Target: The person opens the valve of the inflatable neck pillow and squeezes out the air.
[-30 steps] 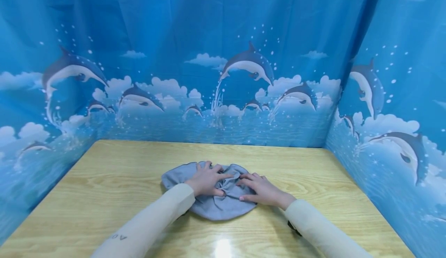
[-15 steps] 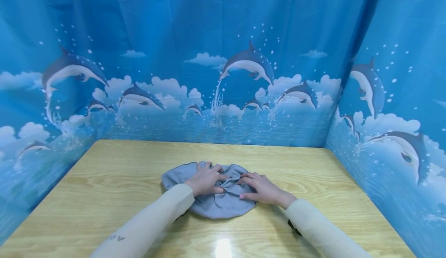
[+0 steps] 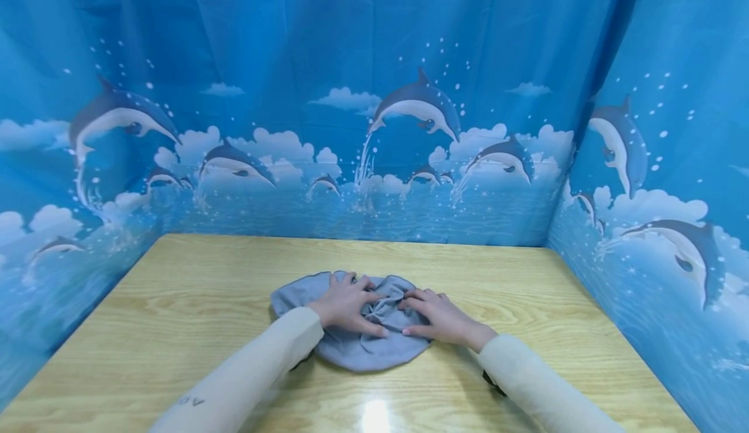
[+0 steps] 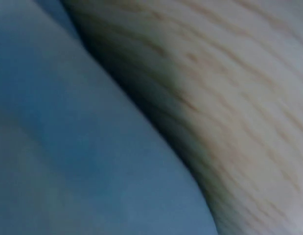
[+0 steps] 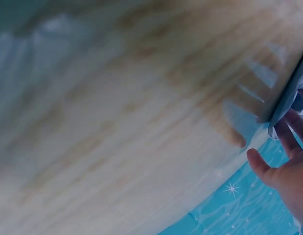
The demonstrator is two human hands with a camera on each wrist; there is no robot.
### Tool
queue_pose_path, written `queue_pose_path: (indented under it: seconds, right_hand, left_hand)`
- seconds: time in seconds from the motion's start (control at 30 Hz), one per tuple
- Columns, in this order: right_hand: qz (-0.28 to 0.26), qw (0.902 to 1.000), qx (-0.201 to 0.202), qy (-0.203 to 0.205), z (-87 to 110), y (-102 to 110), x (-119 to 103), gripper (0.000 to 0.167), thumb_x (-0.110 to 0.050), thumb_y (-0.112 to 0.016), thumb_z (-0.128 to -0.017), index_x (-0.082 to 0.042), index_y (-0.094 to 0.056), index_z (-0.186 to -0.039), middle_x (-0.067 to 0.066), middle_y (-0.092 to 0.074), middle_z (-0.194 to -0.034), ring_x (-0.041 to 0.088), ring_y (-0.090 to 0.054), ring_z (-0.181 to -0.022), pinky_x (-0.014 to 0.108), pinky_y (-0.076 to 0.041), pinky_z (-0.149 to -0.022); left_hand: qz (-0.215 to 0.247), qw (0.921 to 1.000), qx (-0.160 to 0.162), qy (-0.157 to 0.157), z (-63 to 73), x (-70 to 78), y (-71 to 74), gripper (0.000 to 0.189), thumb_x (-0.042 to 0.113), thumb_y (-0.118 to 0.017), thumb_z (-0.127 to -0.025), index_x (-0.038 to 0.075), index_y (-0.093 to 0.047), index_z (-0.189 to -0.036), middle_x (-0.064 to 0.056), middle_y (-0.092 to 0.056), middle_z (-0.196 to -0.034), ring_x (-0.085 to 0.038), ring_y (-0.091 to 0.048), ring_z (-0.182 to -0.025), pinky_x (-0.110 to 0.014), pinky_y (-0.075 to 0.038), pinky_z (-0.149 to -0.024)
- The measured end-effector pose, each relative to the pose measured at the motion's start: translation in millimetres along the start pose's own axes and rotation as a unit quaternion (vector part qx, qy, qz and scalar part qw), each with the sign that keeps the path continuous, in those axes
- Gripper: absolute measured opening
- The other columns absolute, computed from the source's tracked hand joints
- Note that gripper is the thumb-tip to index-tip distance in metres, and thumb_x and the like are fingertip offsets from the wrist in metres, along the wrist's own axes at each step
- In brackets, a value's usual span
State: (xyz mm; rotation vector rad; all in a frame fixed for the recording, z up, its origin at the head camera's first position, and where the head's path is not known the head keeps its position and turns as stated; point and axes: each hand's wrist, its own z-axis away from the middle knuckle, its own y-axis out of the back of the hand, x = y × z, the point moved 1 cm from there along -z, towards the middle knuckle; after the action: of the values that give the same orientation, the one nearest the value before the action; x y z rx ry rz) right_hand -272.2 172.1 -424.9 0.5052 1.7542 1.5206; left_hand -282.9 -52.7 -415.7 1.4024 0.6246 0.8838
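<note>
A grey, roundish piece of fabric (image 3: 368, 357) lies on the table with its middle bunched into folds; its exact kind is not clear. My left hand (image 3: 346, 308) rests over its left and middle part, fingers spread and thumb stretched toward the right. On the right side, my right hand (image 3: 440, 319) touches the folds with bent fingertips, thumb apart near the fabric's edge. The left wrist view is filled on the left by the blurred fabric (image 4: 92, 147). In the right wrist view, the right hand (image 5: 291, 181) shows thumb and fingers apart, fingers at the fabric's rim.
The wood-grain tabletop (image 3: 205, 277) surrounds the fabric on all sides. Behind it hangs a blue dolphin-print curtain (image 3: 328, 43), which also runs along the left and right sides. A light reflection shines near the table's front.
My left thumb has stretched out to the right, away from the gathered folds, and the left hand has shifted slightly. The fabric's folds have changed a little; the right hand stays almost still.
</note>
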Motion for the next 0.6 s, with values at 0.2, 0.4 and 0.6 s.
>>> queue_pose_path:
  seconds: [0.2,0.4,0.6]
  right_hand:
    - [0.004,1.0000,0.005,0.001,0.0,-0.6,-0.5,0.045,-0.049,-0.058,-0.084,-0.024,-0.055,-0.122,0.002,-0.047,-0.131,0.024,-0.044,-0.119,0.051,-0.036,-0.092]
    - [0.007,1.0000,0.003,0.000,0.3,-0.7,-1.4,0.044,-0.048,-0.057,-0.085,-0.024,-0.055,-0.122,0.002,-0.047,-0.131,0.024,-0.045,-0.119,0.052,-0.037,-0.092]
    - [0.007,1.0000,-0.001,-0.004,0.4,0.0,-2.4,0.044,-0.047,-0.056,-0.086,-0.023,-0.054,-0.123,0.003,-0.047,-0.132,0.025,-0.044,-0.121,0.052,-0.036,-0.093]
  left_hand:
    - [-0.021,0.9992,-0.034,0.004,7.2,4.5,4.6,0.099,0.086,-0.050,-0.057,0.036,-0.031,-0.141,0.000,-0.032,-0.144,-0.045,-0.020,-0.134,-0.072,-0.012,-0.099]
    - [-0.042,0.9984,-0.036,0.003,10.4,7.4,3.3,0.095,0.083,-0.050,-0.063,0.035,-0.030,-0.142,-0.002,-0.030,-0.146,-0.047,-0.021,-0.133,-0.072,-0.015,-0.098]
    - [-0.049,0.9979,-0.042,-0.001,11.0,8.1,3.3,0.077,0.072,-0.048,-0.077,0.034,-0.032,-0.142,-0.003,-0.028,-0.148,-0.048,-0.020,-0.133,-0.074,-0.015,-0.096]
